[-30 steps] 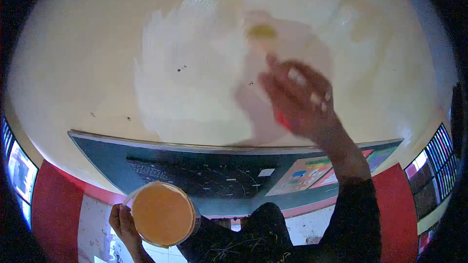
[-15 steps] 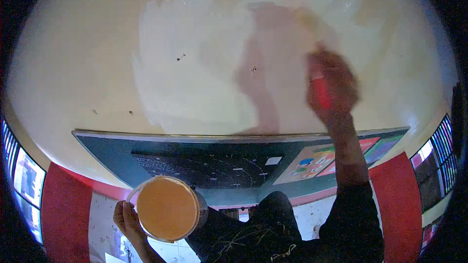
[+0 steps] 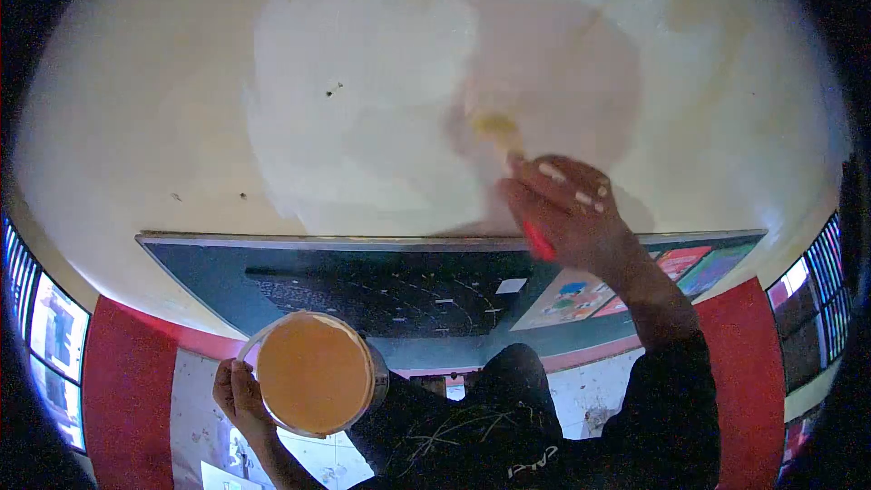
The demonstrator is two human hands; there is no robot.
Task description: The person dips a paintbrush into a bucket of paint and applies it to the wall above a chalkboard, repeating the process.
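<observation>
My right hand [image 3: 572,209] is closed around the red handle of a paintbrush [image 3: 497,132]. The brush's bristles are blurred and appear to be against the wall [image 3: 381,163], over a whitish painted patch. Pale paint spots mark the back of that hand. Lower left, my left hand [image 3: 240,396] is closed on the handle of a round paint bucket [image 3: 313,377], gripping it at the left side. Peach-coloured paint shows inside the bucket, which is tilted toward my view. Some fingers of the left hand are hidden behind the handle.
Below the painted patch runs a wide dark board [image 3: 381,299] with a ledge along its top. Coloured posters [image 3: 581,295] fill its right part. Barred windows [image 3: 54,327] stand at both sides, beside red wall sections [image 3: 132,381]. Small holes [image 3: 334,89] dot the wall.
My right hand has swung left and down across the wall with the paintbrush. The bucket in my left hand sits slightly higher in view, with little other change.
</observation>
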